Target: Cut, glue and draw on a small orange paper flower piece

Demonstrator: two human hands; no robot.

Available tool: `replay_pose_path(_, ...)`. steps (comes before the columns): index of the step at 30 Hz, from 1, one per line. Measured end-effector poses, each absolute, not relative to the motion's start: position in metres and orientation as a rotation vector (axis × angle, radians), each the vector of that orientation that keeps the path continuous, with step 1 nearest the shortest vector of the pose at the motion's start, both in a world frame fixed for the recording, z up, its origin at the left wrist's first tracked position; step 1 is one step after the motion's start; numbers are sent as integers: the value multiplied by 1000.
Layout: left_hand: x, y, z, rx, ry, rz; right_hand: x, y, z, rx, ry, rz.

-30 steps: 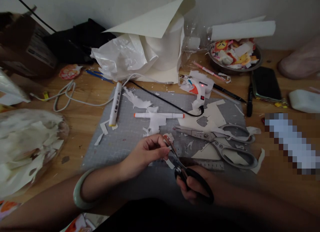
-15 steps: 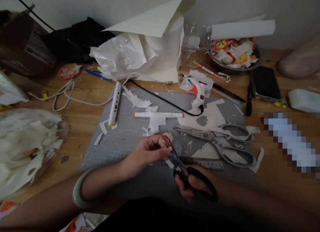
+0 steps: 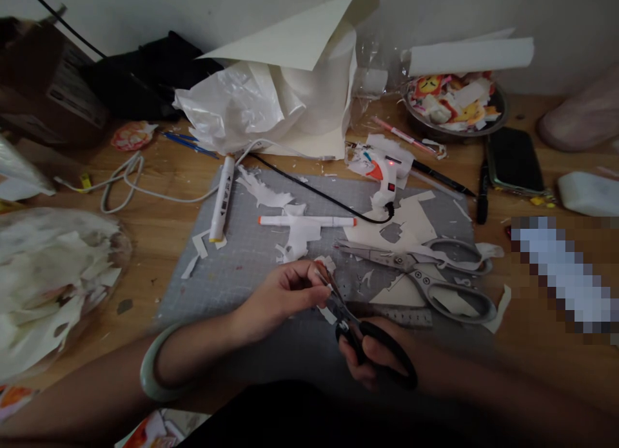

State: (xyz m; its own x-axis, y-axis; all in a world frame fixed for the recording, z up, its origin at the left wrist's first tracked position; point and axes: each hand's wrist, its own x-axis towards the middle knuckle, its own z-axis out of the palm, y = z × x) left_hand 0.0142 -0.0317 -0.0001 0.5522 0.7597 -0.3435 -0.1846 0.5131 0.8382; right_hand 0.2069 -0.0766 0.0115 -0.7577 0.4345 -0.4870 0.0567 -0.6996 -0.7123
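Note:
My left hand [image 3: 293, 293], with a pale bangle at the wrist, pinches a small piece of white paper [image 3: 329, 287]. Its fingers are closed and hide most of the piece. In my right hand [image 3: 372, 354] is a small pair of scissors with black handles [image 3: 394, 358], fingers and thumb through the loops. The blades point up and left and meet the paper at my left fingertips. Just beyond them, a grey pair of large scissors [image 3: 425, 274] lies on paper scraps. Under both hands spreads a grey cutting mat [image 3: 203, 300].
On the mat are two markers [image 3: 222, 200], a metal ruler [image 3: 411, 316] and white paper scraps [image 3: 300, 238]. A hot glue gun [image 3: 388, 180] with a red light stands behind, its black cord crossing the mat. A bowl of scraps [image 3: 454, 129] and a phone [image 3: 515, 159] are at back right.
The black handles of the scissors have drawn slightly closer together, with the lower loop shifting a little left. My left hand stays in place, still pinching the paper.

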Motion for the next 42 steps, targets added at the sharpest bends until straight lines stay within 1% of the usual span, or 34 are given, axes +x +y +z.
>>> replay_pose_path(6,13,-32,-1,840,805,626,207,-76,14,-1034,-1164,2508)
replay_pose_path(11,12,-32,-2,836,816,625,207,-76,14,-1041,-1105,2532)
replay_pose_path(22,12,-32,-2,854,803,655,210,-80,-1,-908,-1128,2476)
replay_pose_path(27,15,-33,1,762,828,658,210,-80,-2,-861,-1177,2450)
replay_pose_path(42,14,-30,0,786,769,692,213,-77,-4,-853,-1221,2444)
